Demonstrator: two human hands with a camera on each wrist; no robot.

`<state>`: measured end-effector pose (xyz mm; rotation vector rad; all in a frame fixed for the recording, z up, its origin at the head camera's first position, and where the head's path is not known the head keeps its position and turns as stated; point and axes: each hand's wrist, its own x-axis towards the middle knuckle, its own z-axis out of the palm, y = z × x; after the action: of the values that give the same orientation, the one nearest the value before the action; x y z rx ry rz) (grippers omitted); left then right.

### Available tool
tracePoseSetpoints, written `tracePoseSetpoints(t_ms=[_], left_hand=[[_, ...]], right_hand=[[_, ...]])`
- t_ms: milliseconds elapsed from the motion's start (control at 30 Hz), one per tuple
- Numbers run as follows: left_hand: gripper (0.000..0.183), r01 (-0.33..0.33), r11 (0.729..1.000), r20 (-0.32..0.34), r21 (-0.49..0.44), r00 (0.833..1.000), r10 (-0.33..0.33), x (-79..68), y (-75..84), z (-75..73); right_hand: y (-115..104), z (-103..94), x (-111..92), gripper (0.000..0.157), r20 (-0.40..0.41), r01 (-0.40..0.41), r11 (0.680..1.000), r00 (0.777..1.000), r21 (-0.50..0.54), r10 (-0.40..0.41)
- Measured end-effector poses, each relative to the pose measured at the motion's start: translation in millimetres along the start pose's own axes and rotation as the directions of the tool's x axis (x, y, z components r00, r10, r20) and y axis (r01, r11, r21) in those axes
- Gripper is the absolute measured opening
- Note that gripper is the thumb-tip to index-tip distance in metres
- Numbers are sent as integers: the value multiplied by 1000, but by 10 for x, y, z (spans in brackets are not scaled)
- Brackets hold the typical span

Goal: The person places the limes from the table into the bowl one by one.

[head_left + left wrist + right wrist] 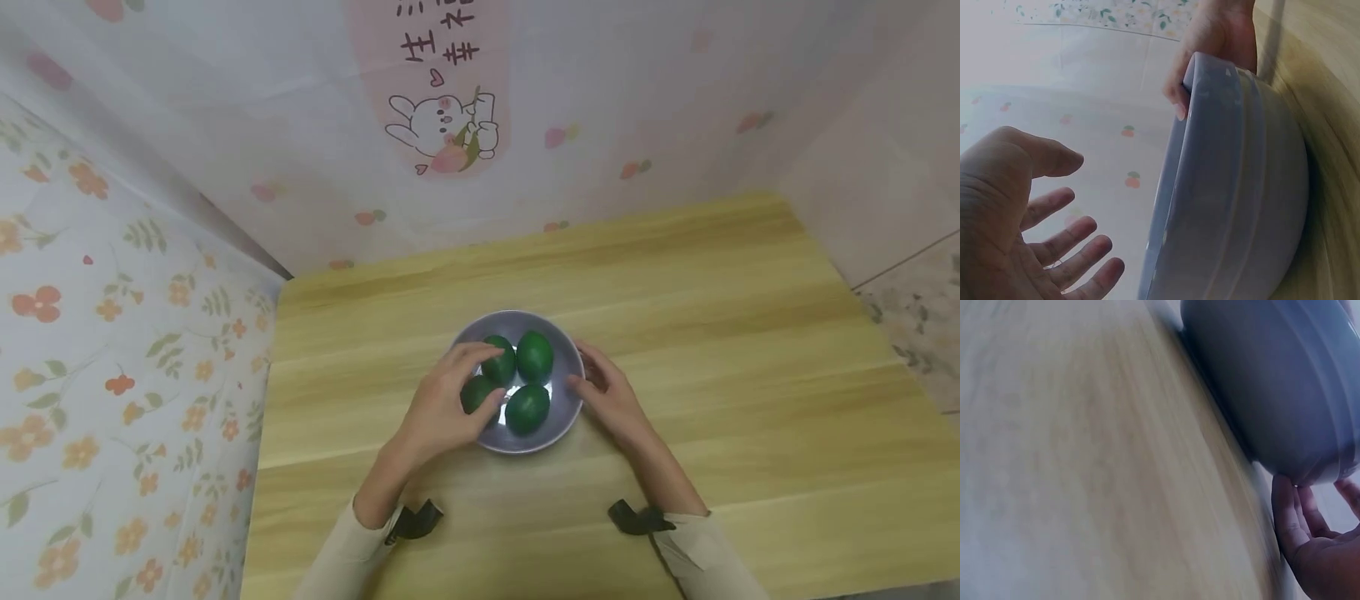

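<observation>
A grey-purple bowl (564, 412) stands on the wooden table and holds several dark green, lime-like fruits (535, 357). Over its left side hovers my left hand (442, 404), fingers and thumb spread apart above the fruits. The left wrist view shows that hand (1016, 212) with nothing between its fingers, beside the bowl's outer wall (1229, 175). At the right rim my right hand (615, 404) grips the bowl, thumb over the edge and fingers against the outside. In the right wrist view, fingers (1285, 506) touch the bowl's side (1272, 381). There the fruits are hidden.
The light wooden table (712, 333) extends around the bowl. A white printed curtain (600, 108) hangs behind its far edge, and a floral cloth (135, 375) covers the left side. Dark straps (416, 522) sit at both wrists.
</observation>
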<state>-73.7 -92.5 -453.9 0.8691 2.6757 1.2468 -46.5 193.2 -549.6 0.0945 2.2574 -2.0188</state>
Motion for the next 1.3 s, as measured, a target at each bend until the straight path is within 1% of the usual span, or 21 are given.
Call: tracePoseSetpoints(t_ms=[100, 367, 567, 733, 867, 1133, 1300], left_hand=[[50, 6, 1000, -13, 12, 1000, -6, -8, -23, -17], [48, 22, 1000, -30, -21, 999, -23, -34, -84, -50], [47, 21, 999, -52, -30, 998, -23, -42, -114, -77], [47, 25, 999, -67, -27, 997, -27, -41, -135, -66], [48, 37, 998, -69, -44, 997, -40, -56, -151, -56], [48, 64, 997, -80, -41, 995, -68, -80, -176, -68], [47, 52, 998, -99, -43, 994, -56, -83, -186, -51]], right_hand=[[9, 4, 21, 63, 6, -10, 1000, 1000, 6, 10], [50, 25, -3, 64, 24, -43, 999, 999, 30, 42], [48, 27, -7, 64, 17, -22, 999, 1000, 34, 21], [42, -1, -6, 63, 14, -10, 999, 1000, 31, 10], [36, -16, 8, 62, 6, -7, 1000, 1000, 14, 7], [59, 10, 3, 62, 26, -9, 1000, 1000, 16, 9], [45, -8, 0, 61, 20, 10, 1000, 1000, -3, -9]])
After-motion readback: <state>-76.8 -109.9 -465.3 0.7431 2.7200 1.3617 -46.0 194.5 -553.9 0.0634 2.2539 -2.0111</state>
